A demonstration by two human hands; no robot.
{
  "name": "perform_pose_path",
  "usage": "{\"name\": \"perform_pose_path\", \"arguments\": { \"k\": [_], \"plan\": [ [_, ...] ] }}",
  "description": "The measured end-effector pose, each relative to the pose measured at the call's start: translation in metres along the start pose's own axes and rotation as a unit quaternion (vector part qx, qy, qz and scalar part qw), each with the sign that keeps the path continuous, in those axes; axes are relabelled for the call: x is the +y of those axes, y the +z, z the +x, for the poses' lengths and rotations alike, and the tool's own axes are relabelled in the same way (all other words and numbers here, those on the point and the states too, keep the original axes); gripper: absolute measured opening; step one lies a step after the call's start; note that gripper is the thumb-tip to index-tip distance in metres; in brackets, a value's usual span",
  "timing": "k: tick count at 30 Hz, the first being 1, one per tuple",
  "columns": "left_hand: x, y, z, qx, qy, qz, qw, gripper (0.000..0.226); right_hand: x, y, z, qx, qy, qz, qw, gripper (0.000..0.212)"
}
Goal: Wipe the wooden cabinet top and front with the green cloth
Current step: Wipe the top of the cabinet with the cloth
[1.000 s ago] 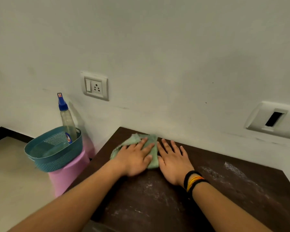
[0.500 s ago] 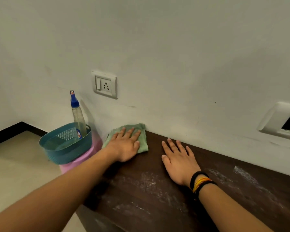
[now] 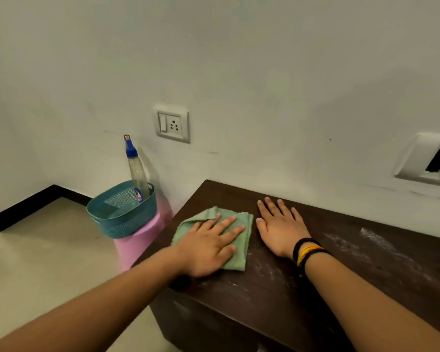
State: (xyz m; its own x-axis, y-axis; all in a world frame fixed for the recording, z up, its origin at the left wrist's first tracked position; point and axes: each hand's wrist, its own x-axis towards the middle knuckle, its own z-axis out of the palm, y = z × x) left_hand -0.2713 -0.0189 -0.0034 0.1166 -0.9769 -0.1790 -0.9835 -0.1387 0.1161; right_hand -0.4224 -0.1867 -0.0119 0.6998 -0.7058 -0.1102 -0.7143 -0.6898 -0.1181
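Observation:
A dark wooden cabinet top [image 3: 315, 283] fills the lower right, with white dusty smears across its right and front parts. The folded green cloth [image 3: 239, 240] lies near the cabinet's left end. My left hand [image 3: 208, 246] presses flat on the cloth, fingers spread. Just right of the cloth, my right hand [image 3: 281, 228] rests flat on the bare wood with fingers apart and holds nothing. Black and yellow bands circle its wrist. The cabinet front [image 3: 206, 326] shows dark below the near edge.
Left of the cabinet stands a pink stool [image 3: 140, 240] bearing a teal basket [image 3: 122, 219] with a spray bottle [image 3: 136, 168] in it. The white wall carries a socket plate [image 3: 172, 126] and, at right, another fitting [image 3: 429, 161]. Pale floor lies to the left.
My left hand has slid the cloth from the back left corner toward the near edge and slightly right. The right hand stays flat on the wood. The view has shifted.

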Motion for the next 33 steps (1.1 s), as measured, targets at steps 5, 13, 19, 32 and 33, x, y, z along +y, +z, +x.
{"name": "perform_pose_path", "arguments": {
  "k": [5, 13, 19, 32, 33],
  "plan": [
    [-0.048, -0.004, -0.017, 0.032, -0.12, 0.001, 0.992, 0.058, -0.003, 0.004, -0.017, 0.008, -0.005, -0.002, 1.0, 0.06],
    [-0.034, -0.006, -0.02, 0.022, -0.087, -0.001, 0.996, 0.059, -0.006, 0.002, -0.016, 0.015, -0.002, -0.005, 1.0, 0.06],
    [0.01, 0.013, -0.045, 0.028, -0.021, 0.022, 0.999, 0.067, -0.011, 0.0, -0.013, 0.011, 0.002, -0.006, 1.0, 0.061],
    [-0.02, 0.004, -0.046, 0.018, -0.071, -0.001, 0.997, 0.063, -0.004, 0.002, -0.033, 0.004, 0.004, 0.012, 1.0, 0.059],
    [-0.024, 0.01, -0.058, 0.019, -0.104, -0.004, 0.994, 0.065, -0.001, 0.002, -0.039, -0.004, 0.002, 0.007, 1.0, 0.059]
  ]
}}
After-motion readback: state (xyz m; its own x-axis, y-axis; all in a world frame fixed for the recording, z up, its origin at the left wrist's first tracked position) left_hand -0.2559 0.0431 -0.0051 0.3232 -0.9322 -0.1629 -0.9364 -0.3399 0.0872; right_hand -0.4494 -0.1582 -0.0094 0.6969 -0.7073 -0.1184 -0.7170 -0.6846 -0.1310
